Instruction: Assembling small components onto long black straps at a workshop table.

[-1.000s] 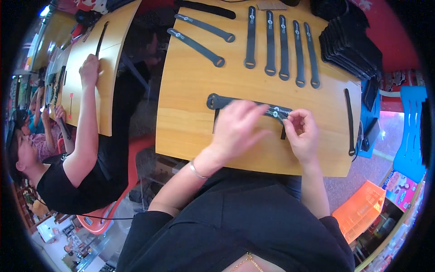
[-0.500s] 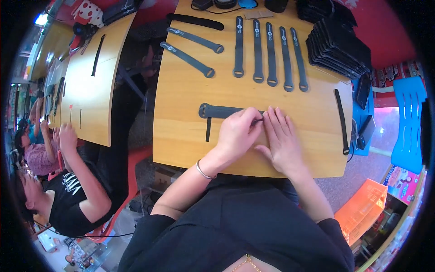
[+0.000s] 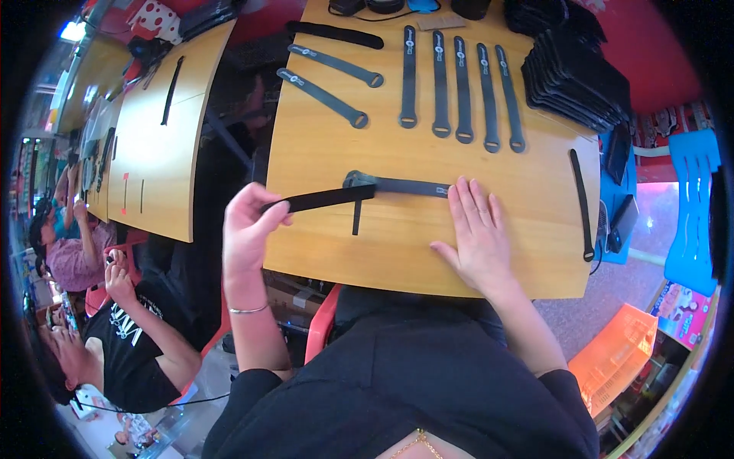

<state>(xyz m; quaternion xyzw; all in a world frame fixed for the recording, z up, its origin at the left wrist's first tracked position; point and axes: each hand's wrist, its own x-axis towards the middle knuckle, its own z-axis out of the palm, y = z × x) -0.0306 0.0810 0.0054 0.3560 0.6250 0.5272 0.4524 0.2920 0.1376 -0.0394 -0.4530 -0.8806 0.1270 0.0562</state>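
Note:
Pinched in my left hand (image 3: 256,218), at the left of the table, is one end of a black fabric strip (image 3: 329,199). The strip stretches right, slightly raised, over a dark grey strap (image 3: 413,187) with a rounded, slotted end. Whether the two are joined is unclear. My right hand (image 3: 480,229) lies flat, its fingertips on the grey strap's right end. Below the rounded end, a short thin black strip (image 3: 356,218) points toward me. Farther back, several similar grey straps (image 3: 440,84) lie in a row, and two more (image 3: 321,97) lie slanted at the left.
A stack of black flat pouches (image 3: 577,80) stands at the back right. One black strap (image 3: 581,203) lies by the right edge, another (image 3: 336,35) at the back left. An orange crate (image 3: 615,356) is off to the right. At a second table (image 3: 164,168) sits a co-worker (image 3: 138,321).
My left hand has swung from the grey strap's right end to the left, drawing the black strip with it. My right hand stays flat in place.

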